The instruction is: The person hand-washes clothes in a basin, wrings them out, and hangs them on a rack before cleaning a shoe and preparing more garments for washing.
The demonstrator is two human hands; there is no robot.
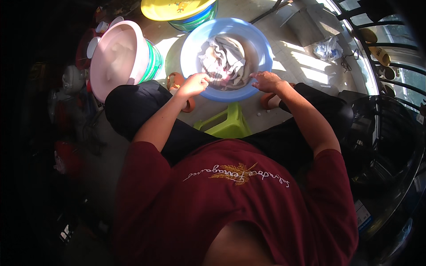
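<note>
A round blue basin (pixel 194 41) stands on the floor in front of me with wet grey and white cloth (pixel 224 57) bunched inside. My left hand (pixel 195 83) is closed at the basin's near rim, fingers curled on the cloth's edge by a pinkish piece. On the near right rim rests my right hand (pixel 266 81), fingers bent and touching the cloth. I sit on a low green stool (pixel 228 124), knees spread to either side of the basin.
A pink basin (pixel 117 55) sits tilted on a green bucket at the left. A yellow basin (pixel 175 9) on a blue tub stands behind. A crumpled plastic bag (pixel 326 48) lies on the sunlit tiles right, beside black railings (pixel 381 44). Orange slippers (pixel 175 82) are on my feet.
</note>
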